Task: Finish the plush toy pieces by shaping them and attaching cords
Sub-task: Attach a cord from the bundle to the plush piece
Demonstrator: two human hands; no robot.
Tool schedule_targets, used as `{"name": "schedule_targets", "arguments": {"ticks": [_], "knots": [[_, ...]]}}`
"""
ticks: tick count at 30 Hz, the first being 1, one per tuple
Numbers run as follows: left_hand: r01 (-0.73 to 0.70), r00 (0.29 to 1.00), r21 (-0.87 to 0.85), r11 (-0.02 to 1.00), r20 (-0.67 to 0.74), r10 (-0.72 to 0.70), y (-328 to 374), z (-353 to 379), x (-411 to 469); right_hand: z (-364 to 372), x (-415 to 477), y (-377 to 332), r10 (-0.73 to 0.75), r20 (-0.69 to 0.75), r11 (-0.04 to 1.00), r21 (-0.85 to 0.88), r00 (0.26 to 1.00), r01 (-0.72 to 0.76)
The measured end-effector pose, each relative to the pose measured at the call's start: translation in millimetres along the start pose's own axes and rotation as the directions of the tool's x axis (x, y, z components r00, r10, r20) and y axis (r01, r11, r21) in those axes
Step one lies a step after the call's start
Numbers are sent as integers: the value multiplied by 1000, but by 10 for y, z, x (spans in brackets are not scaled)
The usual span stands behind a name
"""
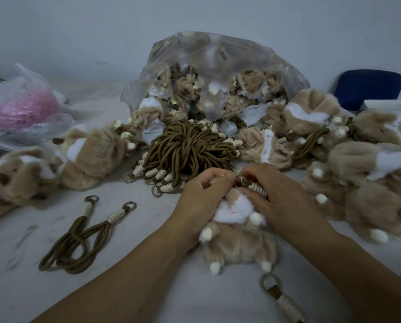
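Observation:
A tan and white plush toy [237,238] with small white paws lies on the grey table in front of me. My left hand [200,199] grips its upper left side with curled fingers. At the toy's top edge my right hand [276,194] pinches a brown cord end with cream wrapping [256,186]. The cord's other end, a ring with cream wrapping [282,297], lies below the toy. A big bundle of brown cords [185,148] sits just beyond my hands. Two loose cords [83,238] lie to the left.
A clear plastic bag [218,66] full of plush pieces stands open at the back. Plush toys are piled at the right [362,164] and left [83,157]. A bag with pink material [24,108] lies far left. A blue chair back [369,87] shows at right.

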State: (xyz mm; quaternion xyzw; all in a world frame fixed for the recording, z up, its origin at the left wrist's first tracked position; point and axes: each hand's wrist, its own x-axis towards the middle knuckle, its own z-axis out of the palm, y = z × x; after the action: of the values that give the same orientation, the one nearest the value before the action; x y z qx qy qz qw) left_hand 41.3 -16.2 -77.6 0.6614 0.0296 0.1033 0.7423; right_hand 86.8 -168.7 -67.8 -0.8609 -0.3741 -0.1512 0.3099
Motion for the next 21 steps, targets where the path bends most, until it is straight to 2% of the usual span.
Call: {"name": "schedule_targets", "arguments": {"ticks": [10,21], "knots": [[7,999,-9,1000,46,-7,-24,-12,5,24,4,26,6,-21,1000,-20,1000,-7],[-36,999,69,997,-34,38,-56,20,22,77,-13,55,34,-140,999,37,990,-29]]}}
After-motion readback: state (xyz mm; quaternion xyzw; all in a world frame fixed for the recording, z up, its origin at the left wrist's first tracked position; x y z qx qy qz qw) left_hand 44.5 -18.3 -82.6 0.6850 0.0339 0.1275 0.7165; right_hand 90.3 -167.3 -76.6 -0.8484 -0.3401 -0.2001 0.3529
